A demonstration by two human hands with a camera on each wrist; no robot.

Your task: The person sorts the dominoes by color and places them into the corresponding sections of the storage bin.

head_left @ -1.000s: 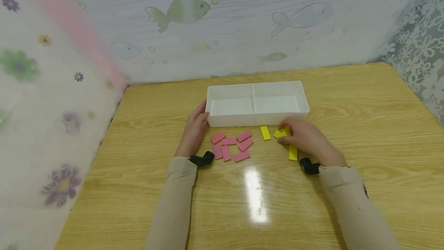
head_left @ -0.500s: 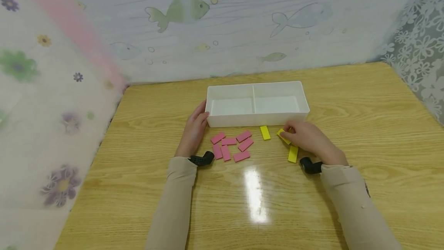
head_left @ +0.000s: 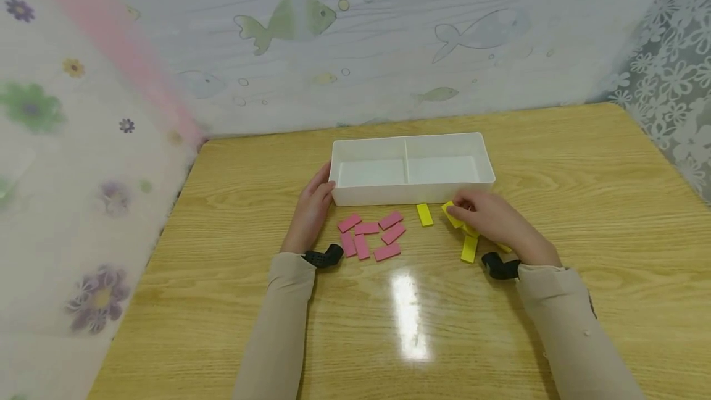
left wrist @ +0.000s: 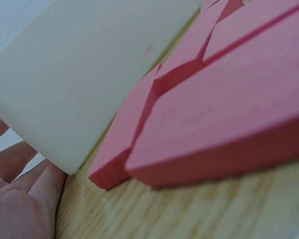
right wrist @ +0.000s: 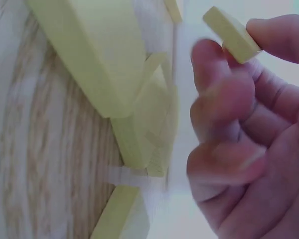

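A white two-compartment box (head_left: pixel 411 195) stands on the table. My left hand (head_left: pixel 308 213) rests against its left end, and in the left wrist view the fingers (left wrist: pixel 45 181) lie straight along the box's end wall. My right hand (head_left: pixel 494 218) pinches a small flat yellow block (right wrist: pixel 231 35) between thumb and fingertips, just in front of the box's right part. Under and beside that hand lie other yellow blocks (head_left: pixel 469 249), partly hidden by it. A separate yellow block (head_left: pixel 424 215) lies to the left of them.
Several pink blocks (head_left: pixel 361 246) lie loosely grouped in front of the box's left half. The wooden table (head_left: pixel 222 202) runs back to a patterned wall covering (head_left: pixel 383 48). Inside the box, a divider (head_left: pixel 406 162) separates the two compartments.
The right hand has raised a yellow block slightly off the others, and the yellow blocks beneath it have shifted a little. The left hand and the box keep their places.
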